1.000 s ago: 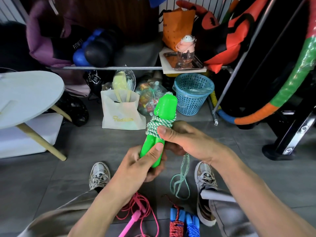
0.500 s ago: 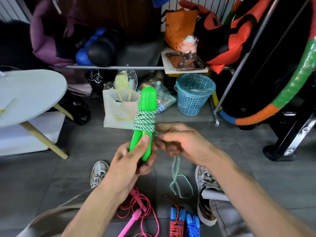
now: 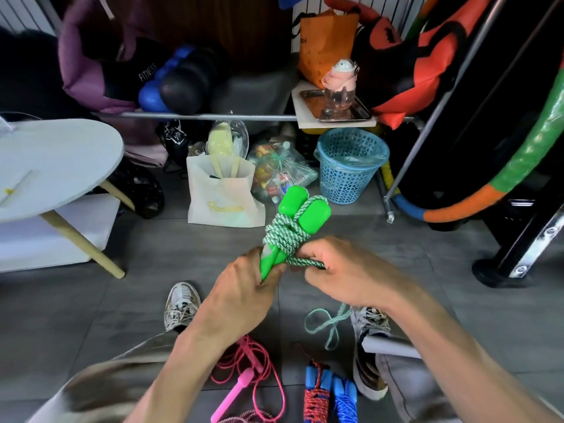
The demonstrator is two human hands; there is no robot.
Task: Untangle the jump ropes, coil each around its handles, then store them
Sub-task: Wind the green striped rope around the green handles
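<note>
Floor nearest me held the other ropes: a pink jump rope [image 3: 244, 374] lying loose and uncoiled by my left leg, and a blue-handled rope [image 3: 331, 392] already wound in red and blue cord beside my right shoe. Just above those, a slack tail of green-white cord [image 3: 328, 323] dangled in a loop below my right wrist.

Mid-frame, I had the green jump rope [image 3: 285, 236] in both hands. My left hand [image 3: 244, 288] was wrapped around the lower ends of the two green handles [image 3: 305, 207], fingers [image 3: 270, 274] curled shut on them and keeping the pair side by side. My right hand [image 3: 345, 271] pinched the cord close against the handles, fingers pressed on a strand just under the existing wraps. Several turns sat bunched around the handles' middle, the tops poking free.

Step in hand, as I judged it: coiling this rope, maybe two thirds wound. Next move would call for feeding the hanging tail around a few more turns with tension kept, then tucking the end so nothing slips.

Farther off on the floor stood a white tote bag [image 3: 224, 196] and a blue basket [image 3: 349, 166], either a likely store spot; I could not tell which. A white round desk [image 3: 55, 160] sat left.
</note>
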